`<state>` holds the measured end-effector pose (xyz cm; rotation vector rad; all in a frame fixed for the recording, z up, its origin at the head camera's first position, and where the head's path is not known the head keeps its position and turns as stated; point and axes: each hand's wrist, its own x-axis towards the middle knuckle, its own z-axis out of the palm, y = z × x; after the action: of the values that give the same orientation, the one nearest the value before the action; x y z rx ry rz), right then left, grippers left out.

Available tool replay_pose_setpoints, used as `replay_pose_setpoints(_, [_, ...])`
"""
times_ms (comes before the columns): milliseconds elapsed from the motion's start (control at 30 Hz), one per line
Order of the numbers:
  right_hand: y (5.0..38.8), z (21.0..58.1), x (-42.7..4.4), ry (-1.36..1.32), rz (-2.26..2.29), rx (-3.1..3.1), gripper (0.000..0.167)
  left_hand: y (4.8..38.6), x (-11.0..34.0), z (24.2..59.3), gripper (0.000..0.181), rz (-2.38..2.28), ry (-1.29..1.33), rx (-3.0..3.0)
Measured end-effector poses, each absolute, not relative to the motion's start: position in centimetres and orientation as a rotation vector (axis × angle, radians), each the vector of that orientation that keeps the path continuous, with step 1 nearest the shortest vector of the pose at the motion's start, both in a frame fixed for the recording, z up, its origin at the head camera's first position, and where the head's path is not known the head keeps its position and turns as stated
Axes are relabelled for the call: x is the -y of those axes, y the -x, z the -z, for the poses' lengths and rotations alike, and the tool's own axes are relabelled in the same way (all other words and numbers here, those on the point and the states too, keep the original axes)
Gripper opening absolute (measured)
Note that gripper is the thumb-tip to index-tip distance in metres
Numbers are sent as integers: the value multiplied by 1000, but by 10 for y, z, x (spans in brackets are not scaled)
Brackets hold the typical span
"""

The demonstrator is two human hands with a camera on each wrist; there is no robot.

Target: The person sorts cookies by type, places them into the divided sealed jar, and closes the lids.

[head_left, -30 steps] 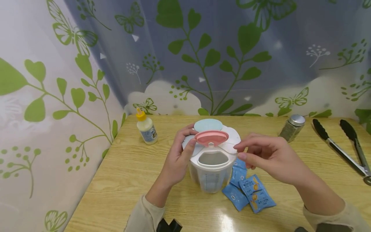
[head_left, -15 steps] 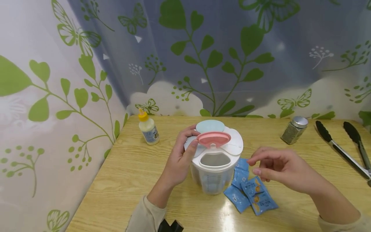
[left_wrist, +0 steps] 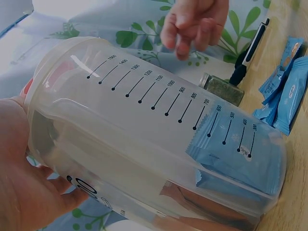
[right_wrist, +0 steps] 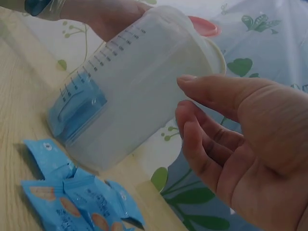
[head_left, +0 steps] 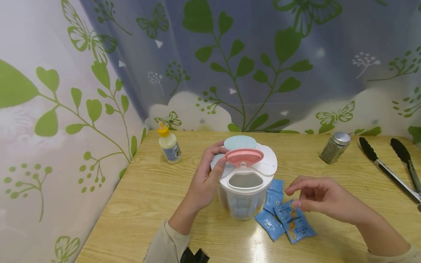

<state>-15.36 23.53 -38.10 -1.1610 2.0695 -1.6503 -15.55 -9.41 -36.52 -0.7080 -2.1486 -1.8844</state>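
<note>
A clear plastic storage canister with a white lid stands on the table. Its pink flap is raised, leaving one front opening uncovered; the pale blue flap lies down. My left hand grips the canister at its left, thumb over the lid's edge. Inside, a blue snack packet and a brown packet show through the wall. To the canister's right, my right hand hovers with loosely bent fingers and nothing in them. Several blue snack packets lie just left of and below it.
A small bottle with a yellow cap stands at the back left. At the back right are a glass spice jar with a metal lid and black-tipped tongs. A patterned curtain borders the wooden table.
My right hand has moved away from the lid, to the right and down, closer to the loose packets. My left hand keeps its grip on the canister, and the pink flap stays raised.
</note>
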Motion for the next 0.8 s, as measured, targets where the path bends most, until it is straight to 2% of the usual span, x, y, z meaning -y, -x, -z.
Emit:
replay_pose_setpoints(500, [166, 418, -244, 1191, 1581, -1966, 39, 156, 94, 365, 22, 1879, 703, 2139])
replay_pose_setpoints(800, [175, 441, -251, 1119, 1468, -2004, 35, 156, 95, 366, 23, 1868, 680, 2163])
